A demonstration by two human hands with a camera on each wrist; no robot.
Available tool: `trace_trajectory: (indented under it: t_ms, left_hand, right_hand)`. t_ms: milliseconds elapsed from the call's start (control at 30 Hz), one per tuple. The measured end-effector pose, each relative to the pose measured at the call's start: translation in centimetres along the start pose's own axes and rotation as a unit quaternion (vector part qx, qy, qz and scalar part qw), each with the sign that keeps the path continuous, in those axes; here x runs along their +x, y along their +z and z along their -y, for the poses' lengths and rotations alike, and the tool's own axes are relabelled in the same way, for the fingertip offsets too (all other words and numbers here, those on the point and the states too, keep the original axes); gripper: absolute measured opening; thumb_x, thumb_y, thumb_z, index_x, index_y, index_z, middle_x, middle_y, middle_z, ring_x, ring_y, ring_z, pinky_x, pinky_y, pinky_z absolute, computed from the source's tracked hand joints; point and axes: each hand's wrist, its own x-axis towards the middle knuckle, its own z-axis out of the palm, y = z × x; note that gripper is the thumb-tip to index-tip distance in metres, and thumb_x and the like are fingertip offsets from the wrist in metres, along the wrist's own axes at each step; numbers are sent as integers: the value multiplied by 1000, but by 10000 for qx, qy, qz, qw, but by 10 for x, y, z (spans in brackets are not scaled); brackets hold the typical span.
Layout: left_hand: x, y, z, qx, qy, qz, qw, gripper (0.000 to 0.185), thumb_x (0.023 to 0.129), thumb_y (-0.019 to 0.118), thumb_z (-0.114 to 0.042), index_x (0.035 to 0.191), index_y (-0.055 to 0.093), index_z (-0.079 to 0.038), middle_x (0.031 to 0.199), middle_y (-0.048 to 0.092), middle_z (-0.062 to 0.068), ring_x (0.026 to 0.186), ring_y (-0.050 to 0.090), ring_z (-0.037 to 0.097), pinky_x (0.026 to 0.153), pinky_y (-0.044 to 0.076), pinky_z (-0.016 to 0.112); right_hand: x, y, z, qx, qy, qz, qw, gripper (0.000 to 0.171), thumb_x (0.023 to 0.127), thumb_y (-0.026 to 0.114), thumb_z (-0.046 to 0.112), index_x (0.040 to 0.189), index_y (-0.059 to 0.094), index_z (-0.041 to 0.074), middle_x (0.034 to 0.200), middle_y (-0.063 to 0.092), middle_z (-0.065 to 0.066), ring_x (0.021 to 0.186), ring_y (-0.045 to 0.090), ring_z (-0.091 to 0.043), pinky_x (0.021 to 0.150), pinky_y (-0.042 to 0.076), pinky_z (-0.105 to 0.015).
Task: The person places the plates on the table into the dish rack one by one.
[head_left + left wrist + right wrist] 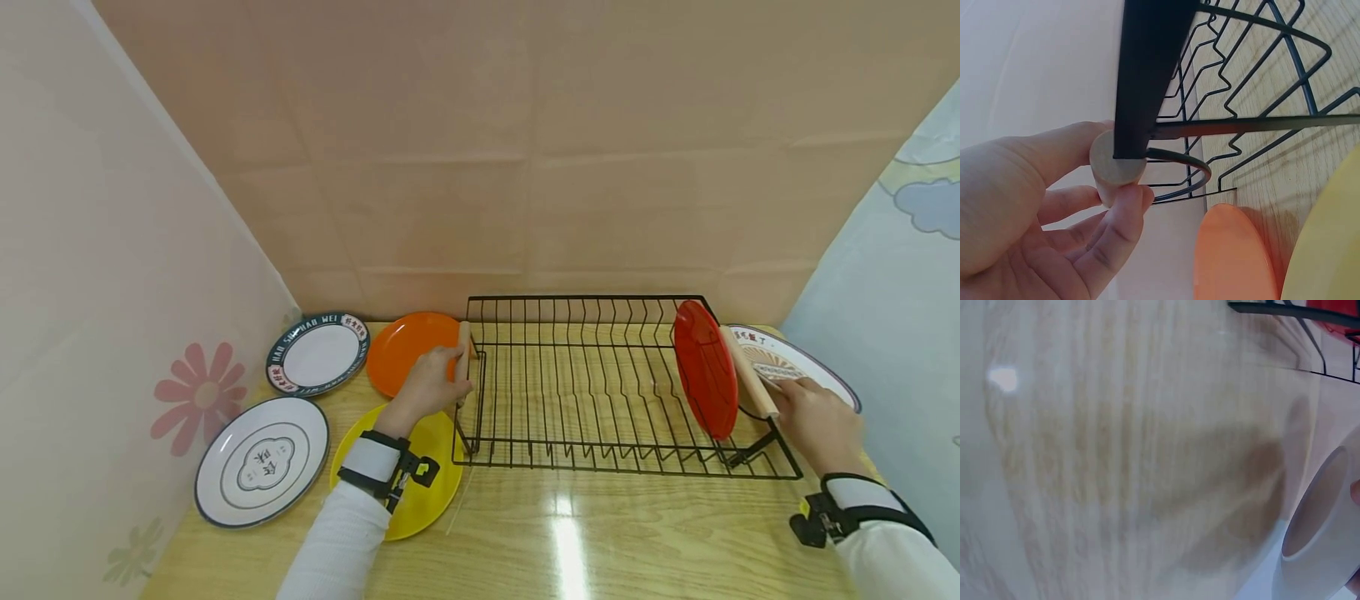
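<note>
While each hand [431, 383] [813, 417] grips a rack [600, 392] handle, plates [408, 354] crowd both ends

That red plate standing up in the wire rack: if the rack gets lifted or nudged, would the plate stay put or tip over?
The red plate stands on edge between the wires of the rack, so it would probably stay upright but may rattle or lean. It looks stiff and glossy, so likely slippery. Both hands, left and right, hold the wooden handles, which should keep the rack level.
</note>
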Motion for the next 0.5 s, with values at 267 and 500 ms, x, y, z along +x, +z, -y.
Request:
trace_trajectory:
  t_ms: [267, 500]
  left_hand:
    - [0, 0, 0, -52, -21, 32, 10000, 65, 80, 72, -22, 135, 45, -1, 132, 48, 19, 113, 51, 30, 91, 46, 41]
    - [0, 0, 1, -78, -6, 33, 10000, 65, 80, 72, -22, 135, 45, -1, 132, 48, 20, 113, 51, 33, 91, 46, 41]
  right_hand:
    - [4, -12, -3, -31, -121, -366, 9993, 23, 69, 67, 1, 91, 63, -4, 87, 59, -30, 56, 52, -46, 38, 36, -50]
    - [5, -21, -5, -112, -385, -769, 9962, 23, 66, 67, 0, 89, 64, -4, 86, 60, -29, 47, 48, -39, 33, 29, -41]
